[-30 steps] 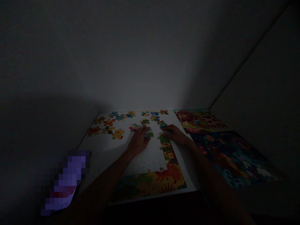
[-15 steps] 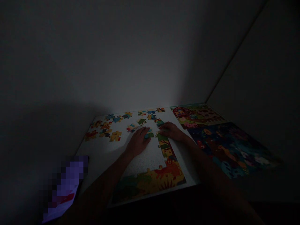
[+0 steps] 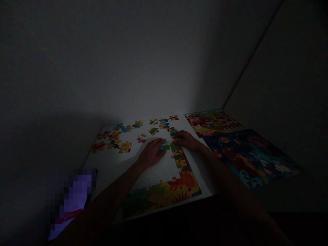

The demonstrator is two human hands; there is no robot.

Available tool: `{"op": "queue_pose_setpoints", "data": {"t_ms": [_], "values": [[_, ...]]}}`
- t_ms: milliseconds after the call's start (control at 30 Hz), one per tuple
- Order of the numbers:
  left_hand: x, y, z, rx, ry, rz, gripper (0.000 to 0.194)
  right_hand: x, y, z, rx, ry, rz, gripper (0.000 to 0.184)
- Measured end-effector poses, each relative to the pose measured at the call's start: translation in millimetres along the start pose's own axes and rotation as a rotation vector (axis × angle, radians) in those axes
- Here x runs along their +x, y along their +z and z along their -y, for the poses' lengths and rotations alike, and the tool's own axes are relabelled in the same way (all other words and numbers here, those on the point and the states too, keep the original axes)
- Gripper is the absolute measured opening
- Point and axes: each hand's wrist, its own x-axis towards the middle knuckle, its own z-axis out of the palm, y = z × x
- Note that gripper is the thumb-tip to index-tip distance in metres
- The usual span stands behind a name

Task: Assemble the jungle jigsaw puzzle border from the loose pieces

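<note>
My left hand (image 3: 151, 153) rests low over the white board, its thumb and fingers closed around a blue-green puzzle piece (image 3: 165, 146). That piece sits against the top left of the joined puzzle strip (image 3: 179, 156), or very near it; the dim light hides whether they interlock. My right hand (image 3: 187, 140) is at the top of the strip, its bent fingers pressed on the uppermost green piece (image 3: 175, 147). Just beyond these fingertips lies a loose colourful piece (image 3: 172, 131). The joined part forms an L, with a red lion (image 3: 184, 178) at its lower right corner.
Several loose pieces (image 3: 112, 138) lie at the board's far left, others (image 3: 164, 122) along its back edge. Two finished pictures, a farm scene (image 3: 215, 123) and a dark blue one (image 3: 246, 157), lie at right. A lit, blurred screen (image 3: 77, 194) stands at left. A wall rises behind.
My left hand has slid the blue-green piece slightly right, and the gap between it and the strip has narrowed. My right hand stays by the strip's top. The view has shifted a little.
</note>
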Motion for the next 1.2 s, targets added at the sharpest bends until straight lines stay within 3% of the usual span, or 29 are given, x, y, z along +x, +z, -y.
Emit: {"op": "queue_pose_setpoints", "data": {"t_ms": [333, 1200], "values": [[3.6, -3.0, -2.9, 0.051, 0.095, 0.039, 0.036, -0.2, -2.6, 4.4, -0.009, 0.001, 0.014, 0.035], [5.1, -3.1, -4.9, 0.027, 0.12, 0.04, 0.035, 0.8, -2.2, -3.3, 0.0, 0.012, 0.052, 0.036]]}}
